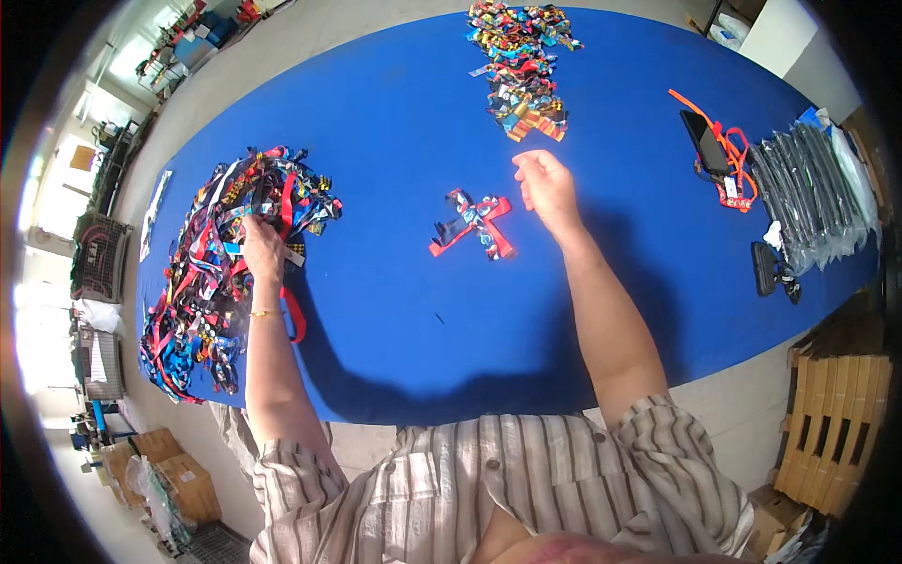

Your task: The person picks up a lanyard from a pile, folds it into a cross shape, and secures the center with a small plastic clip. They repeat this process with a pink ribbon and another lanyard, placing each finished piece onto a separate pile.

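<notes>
My left hand (262, 249) reaches into a tangled heap of patterned fabric straps (202, 273) at the left of the table. Its fingers are closed on a strap among them; which one is hard to tell. My right hand (548, 188) hovers over the blue surface with its fingers curled in, and nothing shows in them. Just left of it, several red and dark patterned straps (477, 226) lie crossed over one another. Beyond the right hand, a long row of similar patterned straps (526, 80) is laid out toward the far edge.
A blue cloth (404, 329) covers the table. At the right lie a black phone (705, 141), an orange lanyard (738, 160), a stack of dark flat pieces in clear plastic (813, 193) and a small black object (764, 268). Cardboard (836, 423) is stacked beside the table.
</notes>
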The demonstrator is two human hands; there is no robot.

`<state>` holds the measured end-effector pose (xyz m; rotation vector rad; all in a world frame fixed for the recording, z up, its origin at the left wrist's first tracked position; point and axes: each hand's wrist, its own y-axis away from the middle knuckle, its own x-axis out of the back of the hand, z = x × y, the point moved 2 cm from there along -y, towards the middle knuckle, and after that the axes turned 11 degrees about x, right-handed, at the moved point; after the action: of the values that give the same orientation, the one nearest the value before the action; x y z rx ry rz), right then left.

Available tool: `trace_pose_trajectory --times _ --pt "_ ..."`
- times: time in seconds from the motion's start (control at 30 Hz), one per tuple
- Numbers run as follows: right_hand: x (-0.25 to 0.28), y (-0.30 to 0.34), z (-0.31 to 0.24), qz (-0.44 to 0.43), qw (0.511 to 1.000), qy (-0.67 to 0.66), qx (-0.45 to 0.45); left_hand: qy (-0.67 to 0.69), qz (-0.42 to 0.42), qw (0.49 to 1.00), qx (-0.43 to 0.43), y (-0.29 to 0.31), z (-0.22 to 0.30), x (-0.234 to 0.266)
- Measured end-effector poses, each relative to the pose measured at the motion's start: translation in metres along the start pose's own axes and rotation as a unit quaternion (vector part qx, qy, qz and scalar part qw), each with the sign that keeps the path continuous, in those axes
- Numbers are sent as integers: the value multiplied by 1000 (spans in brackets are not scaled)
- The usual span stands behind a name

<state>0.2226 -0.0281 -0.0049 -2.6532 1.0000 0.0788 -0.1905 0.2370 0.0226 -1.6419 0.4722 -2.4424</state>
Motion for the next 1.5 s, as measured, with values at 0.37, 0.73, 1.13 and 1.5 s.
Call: trace_pose_trajectory --times 0.37,0.73,1.13,1.5 --pt "2 -4 14 -13 1000 -19 4 12 65 996 -56 32 42 0" --pt "5 -6 13 -30 999 2 14 -29 -28 971 -234 114 93 -13" --pt "7 -5 7 11 999 -33 24 9 -32 975 -221 159 99 19" --pt "-32 16 -55 -47 990 -111 75 77 -36 971 -225 207 125 66"
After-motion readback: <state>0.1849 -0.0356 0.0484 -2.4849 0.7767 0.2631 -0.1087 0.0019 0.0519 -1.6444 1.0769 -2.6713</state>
